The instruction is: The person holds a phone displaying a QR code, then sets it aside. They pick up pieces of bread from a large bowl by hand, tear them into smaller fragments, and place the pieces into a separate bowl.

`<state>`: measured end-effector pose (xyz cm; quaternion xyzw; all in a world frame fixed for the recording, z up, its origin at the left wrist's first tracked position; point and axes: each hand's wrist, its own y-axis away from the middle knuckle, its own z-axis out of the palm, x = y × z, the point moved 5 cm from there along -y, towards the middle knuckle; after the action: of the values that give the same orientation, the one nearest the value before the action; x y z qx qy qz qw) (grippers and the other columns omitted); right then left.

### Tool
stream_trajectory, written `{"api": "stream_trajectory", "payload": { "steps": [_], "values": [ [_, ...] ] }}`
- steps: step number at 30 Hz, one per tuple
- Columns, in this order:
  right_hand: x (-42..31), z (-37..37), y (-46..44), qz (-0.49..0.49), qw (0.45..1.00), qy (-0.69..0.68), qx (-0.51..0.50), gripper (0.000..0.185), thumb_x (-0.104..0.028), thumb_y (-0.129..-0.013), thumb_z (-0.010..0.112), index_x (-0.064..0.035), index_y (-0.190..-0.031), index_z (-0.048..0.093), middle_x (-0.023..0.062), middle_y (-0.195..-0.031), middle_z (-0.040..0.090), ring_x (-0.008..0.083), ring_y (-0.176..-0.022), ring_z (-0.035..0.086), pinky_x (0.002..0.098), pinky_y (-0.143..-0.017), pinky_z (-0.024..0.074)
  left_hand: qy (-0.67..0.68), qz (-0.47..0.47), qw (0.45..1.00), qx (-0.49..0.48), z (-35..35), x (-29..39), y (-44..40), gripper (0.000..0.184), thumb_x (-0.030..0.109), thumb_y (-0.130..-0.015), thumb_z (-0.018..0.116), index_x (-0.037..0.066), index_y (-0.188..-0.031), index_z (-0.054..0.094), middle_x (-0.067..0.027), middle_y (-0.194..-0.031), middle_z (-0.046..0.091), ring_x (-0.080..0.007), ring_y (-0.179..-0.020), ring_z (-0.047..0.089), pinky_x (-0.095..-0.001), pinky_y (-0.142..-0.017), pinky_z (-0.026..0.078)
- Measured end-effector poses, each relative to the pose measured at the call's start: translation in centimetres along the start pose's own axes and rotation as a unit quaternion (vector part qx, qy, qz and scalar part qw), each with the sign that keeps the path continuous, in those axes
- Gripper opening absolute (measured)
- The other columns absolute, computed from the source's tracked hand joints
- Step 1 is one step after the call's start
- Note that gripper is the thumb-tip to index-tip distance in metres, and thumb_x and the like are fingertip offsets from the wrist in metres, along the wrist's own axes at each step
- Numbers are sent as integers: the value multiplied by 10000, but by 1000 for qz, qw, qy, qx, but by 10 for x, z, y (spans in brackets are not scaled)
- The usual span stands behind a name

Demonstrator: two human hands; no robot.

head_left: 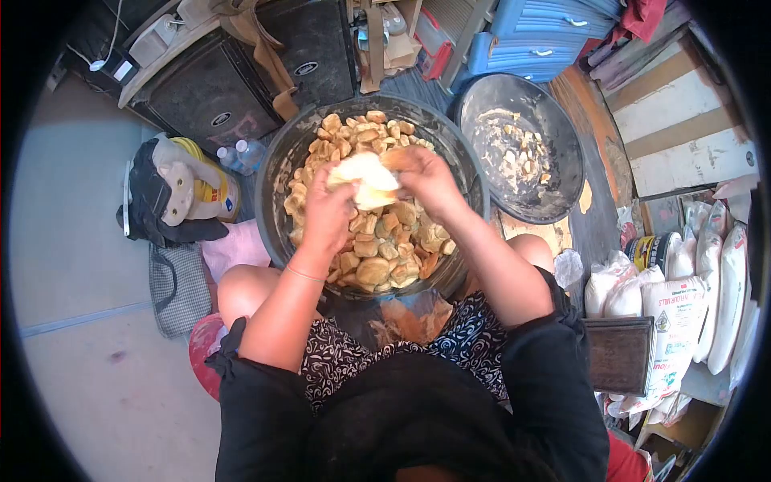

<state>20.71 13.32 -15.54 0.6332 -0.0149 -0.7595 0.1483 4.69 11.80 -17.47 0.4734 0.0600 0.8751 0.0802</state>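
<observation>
Grey floor (104,386), black basin (464,161), bread (365,175) in hands (325,210), blue drawers (526,40)

Left hand (328,213) and right hand (434,185) curl close together.

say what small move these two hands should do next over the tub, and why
Probably gently pull the pale bread-like piece apart and let the bits drop straight down: the left hand and right hand both grip it, it hangs over the big dark tub, and similar browned chunks already lie there.
</observation>
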Motion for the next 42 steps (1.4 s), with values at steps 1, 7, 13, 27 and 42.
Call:
{"api": "stream_trajectory", "payload": {
  "steps": [1, 7, 13, 27, 42],
  "values": [
    [1, -13, -7, -1, 1000, 0, 0, 404, 11, -742, 575, 30, -1127, 452, 112, -974, 591, 173, -873, 594, 278, -728, 514, 24, 30, 999, 30, -6, 12, -3, 372, -81, -762, 495, 18, -1116, 440, -97, -1114, 529, -179, -989, 535, -301, -818, 472],
    [-9, -6, -1, 12, 999, -12, -28, 481, -72, -755, 637, 19, -1172, 414, 124, -1040, 554, 187, -901, 581, 289, -726, 519, -60, 71, 995, 23, -5, 12, -3, 408, -94, -738, 517, 37, -1113, 421, -71, -1014, 540, -149, -913, 547, -263, -808, 458],
    [1, -21, -11, -64, 986, 154, 13, 358, -69, -760, 588, 26, -1088, 481, 118, -902, 597, 166, -786, 597, 268, -650, 502, -212, 110, 971, -16, 0, 9, 5, 306, -81, -729, 599, 64, -973, 484, -26, -905, 553, -95, -803, 562, -227, -728, 471],
    [7, -32, -25, -73, 995, -33, 62, 189, -3, -780, 487, 54, -955, 527, 73, -714, 575, 136, -552, 577, 243, -456, 510, -310, 153, 938, 5, 0, 18, 8, 240, -34, -705, 631, 37, -906, 522, -21, -849, 558, -102, -783, 537, -240, -712, 449],
    [4, -12, -19, -8, 998, -51, -28, 289, 40, -769, 454, 28, -1054, 498, 125, -839, 612, 182, -657, 625, 287, -585, 549, -141, 116, 977, 113, -21, 31, -4, 233, -61, -747, 595, 34, -950, 530, -32, -895, 565, -107, -808, 548, -236, -746, 456]
  ]
}}
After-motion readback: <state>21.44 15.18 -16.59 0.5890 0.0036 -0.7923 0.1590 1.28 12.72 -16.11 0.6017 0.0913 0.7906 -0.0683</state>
